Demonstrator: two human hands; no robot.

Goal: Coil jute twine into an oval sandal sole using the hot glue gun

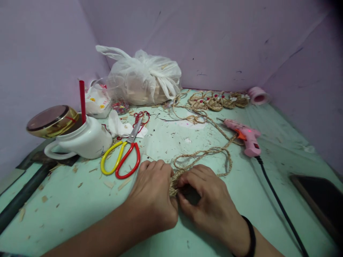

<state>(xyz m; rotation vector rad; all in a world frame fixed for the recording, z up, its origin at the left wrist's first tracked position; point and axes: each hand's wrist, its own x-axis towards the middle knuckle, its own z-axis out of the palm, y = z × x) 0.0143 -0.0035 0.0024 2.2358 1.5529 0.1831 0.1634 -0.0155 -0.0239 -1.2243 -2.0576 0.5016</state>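
Observation:
My left hand [152,194] and my right hand [209,200] meet at the table's near middle, fingers curled, pinching a coiled piece of jute rope [174,182] between them. The loose rope [203,153] loops away from my hands toward the back of the green table [66,210]. A black band circles my right wrist. Most of the coil is hidden under my fingers.
Yellow-and-red scissors [122,159] lie left of my hands. A white mug [85,139] with a red straw and a gold-lidded jar [50,121] stand at left. A pink glue gun [245,135] with black cord lies right. Finished rope pieces [217,101], a plastic bag [142,80], a dark tablet [321,200].

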